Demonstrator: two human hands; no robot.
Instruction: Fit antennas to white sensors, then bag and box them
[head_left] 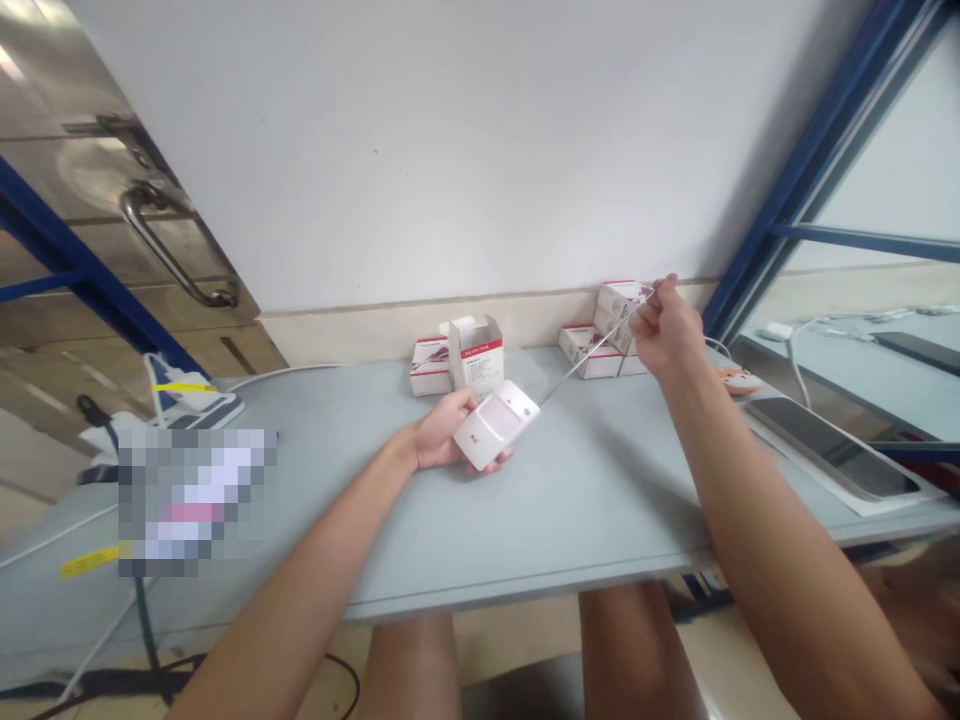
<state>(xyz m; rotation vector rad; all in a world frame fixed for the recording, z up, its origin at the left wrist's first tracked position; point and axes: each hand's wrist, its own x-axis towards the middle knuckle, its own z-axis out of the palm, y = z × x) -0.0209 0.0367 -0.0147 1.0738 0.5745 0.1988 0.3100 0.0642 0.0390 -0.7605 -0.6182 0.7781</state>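
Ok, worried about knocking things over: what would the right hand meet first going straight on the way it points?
Likely the stacked white boxes ahead of the right hand; depth is unclear, so it could pass above them to the white wall.

On the worktop [525, 500], small boxes [431, 367] stand at 12 o'clock and more boxes [592, 352] at 1 o'clock, near the wall [405, 150]. A tablet [832, 447] lies at 3 o'clock. The left hand [442, 432] holds a motion detector [496, 425] above the worktop, and a thin wire [589, 365] goes from it to the right hand [667, 330].
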